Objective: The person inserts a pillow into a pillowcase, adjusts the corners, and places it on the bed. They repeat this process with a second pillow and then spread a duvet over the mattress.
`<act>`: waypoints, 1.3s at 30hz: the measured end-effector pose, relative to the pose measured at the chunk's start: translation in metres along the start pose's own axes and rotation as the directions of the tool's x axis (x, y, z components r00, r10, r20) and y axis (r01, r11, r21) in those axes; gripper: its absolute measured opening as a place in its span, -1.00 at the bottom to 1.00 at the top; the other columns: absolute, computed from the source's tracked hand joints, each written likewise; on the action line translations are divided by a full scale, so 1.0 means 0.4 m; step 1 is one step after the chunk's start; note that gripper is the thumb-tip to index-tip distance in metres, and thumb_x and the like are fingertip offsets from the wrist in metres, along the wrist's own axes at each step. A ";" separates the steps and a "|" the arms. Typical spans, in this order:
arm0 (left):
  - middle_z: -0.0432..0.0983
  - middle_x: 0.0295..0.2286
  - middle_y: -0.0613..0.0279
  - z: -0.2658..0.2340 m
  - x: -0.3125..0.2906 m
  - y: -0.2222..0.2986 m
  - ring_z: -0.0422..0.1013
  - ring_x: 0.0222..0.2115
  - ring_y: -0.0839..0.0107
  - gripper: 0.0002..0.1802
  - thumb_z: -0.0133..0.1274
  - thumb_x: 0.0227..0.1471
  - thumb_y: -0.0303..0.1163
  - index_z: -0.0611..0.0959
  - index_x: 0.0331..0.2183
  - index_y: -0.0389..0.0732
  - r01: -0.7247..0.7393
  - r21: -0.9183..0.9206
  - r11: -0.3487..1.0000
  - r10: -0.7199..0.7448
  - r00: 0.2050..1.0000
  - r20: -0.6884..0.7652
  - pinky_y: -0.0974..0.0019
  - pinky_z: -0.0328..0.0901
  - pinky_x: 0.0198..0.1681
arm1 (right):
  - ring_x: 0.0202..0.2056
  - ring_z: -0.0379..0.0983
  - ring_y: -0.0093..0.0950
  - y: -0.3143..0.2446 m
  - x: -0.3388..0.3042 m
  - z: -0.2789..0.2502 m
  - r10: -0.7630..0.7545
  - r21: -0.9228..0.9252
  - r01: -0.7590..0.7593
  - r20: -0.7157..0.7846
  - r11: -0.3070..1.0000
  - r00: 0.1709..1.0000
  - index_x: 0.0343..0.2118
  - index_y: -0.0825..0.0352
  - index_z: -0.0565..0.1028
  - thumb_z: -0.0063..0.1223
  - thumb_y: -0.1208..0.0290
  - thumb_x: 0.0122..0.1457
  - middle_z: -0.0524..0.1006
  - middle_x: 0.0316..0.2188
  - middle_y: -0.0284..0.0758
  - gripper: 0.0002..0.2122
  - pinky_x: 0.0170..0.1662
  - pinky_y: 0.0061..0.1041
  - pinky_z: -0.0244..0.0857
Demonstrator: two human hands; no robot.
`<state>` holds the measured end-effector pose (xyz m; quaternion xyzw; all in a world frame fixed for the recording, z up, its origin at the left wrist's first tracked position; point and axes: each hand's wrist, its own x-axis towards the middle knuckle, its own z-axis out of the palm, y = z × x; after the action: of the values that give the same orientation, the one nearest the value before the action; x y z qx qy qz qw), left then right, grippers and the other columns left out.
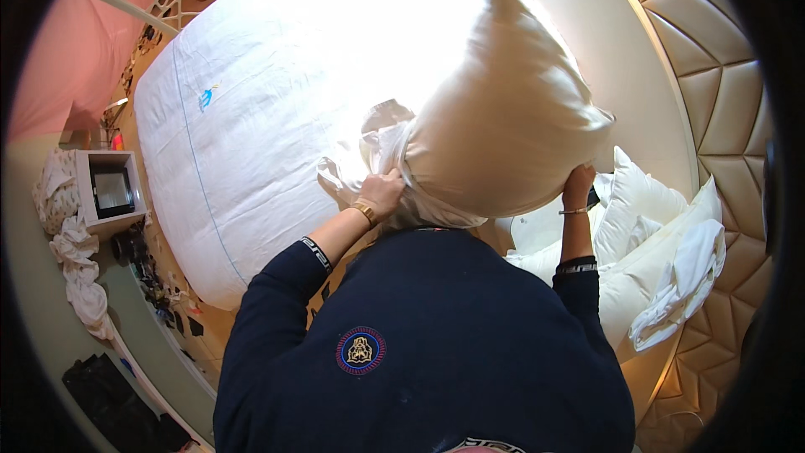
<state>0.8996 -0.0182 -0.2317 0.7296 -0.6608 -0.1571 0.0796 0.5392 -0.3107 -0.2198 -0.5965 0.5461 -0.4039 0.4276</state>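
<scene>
We see the pillow tipped up in front of us, over the near right part of the bed; we can't tell if it touches the bed. Our left hand is closed tight on the loose white cloth at the pillow's near end. Our right hand is at its right edge, but its fingers are hidden, so we can't tell its grip. The job looks partway done: the cloth is bunched up, not neat. We can't tell if it is going on or coming off. More pillows lie at our right, maybe left to do.
</scene>
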 end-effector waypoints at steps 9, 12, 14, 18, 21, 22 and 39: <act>0.50 -0.47 0.04 0.114 -0.048 -0.030 0.50 -0.48 0.06 -0.90 0.04 -0.16 -0.43 0.56 -0.54 -0.26 0.115 -0.042 0.993 -0.108 0.984 0.140 0.08 0.40 -0.44 | -0.04 0.39 -0.30 0.224 -0.032 -0.238 0.188 -0.137 -0.260 -0.396 0.956 0.899 -0.01 0.45 0.41 0.09 0.24 0.13 0.46 -0.05 -0.18 -0.56 0.03 -0.34 0.25; 0.44 -0.44 0.08 0.129 -0.054 -0.012 0.47 -0.53 0.09 -0.94 0.02 -0.15 -0.44 0.56 -0.56 -0.21 0.049 -0.064 0.997 -0.044 0.996 0.076 0.08 0.39 -0.47 | -0.03 0.37 -0.18 -0.266 -0.135 -0.071 -0.678 -0.724 0.387 -0.150 0.571 0.720 -0.09 0.48 0.43 0.02 0.45 0.13 0.45 -0.08 -0.11 -0.70 0.05 -0.33 0.23; 0.41 -0.44 0.09 0.136 -0.045 -0.007 0.46 -0.54 0.11 -0.92 0.02 -0.13 -0.41 0.55 -0.55 -0.19 -0.002 -0.063 0.998 0.006 0.998 0.065 0.08 0.38 -0.50 | 0.02 0.33 -0.19 -0.395 -0.158 0.028 -0.702 -0.471 0.681 0.166 0.560 0.692 -0.13 0.40 0.48 0.02 0.60 -0.01 0.47 -0.10 -0.14 -0.68 0.12 -0.25 0.15; 0.41 -0.46 0.10 0.135 -0.029 0.028 0.48 -0.54 0.13 -0.82 0.04 -0.08 -0.29 0.55 -0.57 -0.18 -0.070 -0.057 0.996 0.074 0.995 0.068 0.10 0.37 -0.51 | 0.19 0.16 -0.22 -0.433 -0.173 0.285 -0.439 -0.423 0.860 0.740 0.286 0.510 -0.03 0.35 0.44 0.25 0.26 -0.09 0.41 0.01 -0.20 -0.48 0.27 -0.16 -0.10; 0.42 -0.47 0.10 0.132 -0.021 0.037 0.48 -0.54 0.14 -0.81 0.04 -0.07 -0.29 0.56 -0.57 -0.19 -0.100 -0.035 0.994 0.103 0.990 0.092 0.11 0.38 -0.51 | 0.16 0.20 -0.22 -0.266 -0.150 0.419 -0.268 -0.500 0.864 0.826 0.059 0.496 -0.10 0.33 0.47 0.31 0.07 -0.17 0.43 -0.04 -0.15 -0.42 0.23 -0.19 -0.05; 0.44 -0.48 0.11 0.132 -0.021 0.040 0.49 -0.52 0.11 -0.82 0.03 -0.06 -0.31 0.56 -0.58 -0.19 -0.068 -0.026 0.997 0.070 0.995 0.073 0.10 0.38 -0.49 | 0.10 0.26 -0.23 -0.244 -0.141 0.434 -0.210 -0.486 0.872 0.848 0.056 0.486 -0.16 0.32 0.48 0.31 0.03 -0.17 0.46 -0.10 -0.16 -0.44 0.18 -0.21 0.02; 0.50 -0.35 -0.02 -0.240 0.044 0.047 0.48 -0.44 0.19 -0.18 0.10 -0.10 0.05 0.31 0.13 -0.16 0.251 -0.269 0.930 -0.273 0.961 -0.048 0.16 0.38 -0.41 | -0.64 0.45 -0.40 -0.387 -0.257 0.481 -0.363 0.240 0.964 0.914 0.118 -0.183 -0.70 0.19 0.42 0.00 0.31 -0.08 0.43 -0.76 -0.35 -0.85 -0.52 -0.35 0.29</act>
<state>0.9156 -0.0466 -0.1378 0.8004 -0.5272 -0.2205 0.1810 0.7613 -0.1890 -0.1332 -0.9869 -0.1332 -0.0187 0.0896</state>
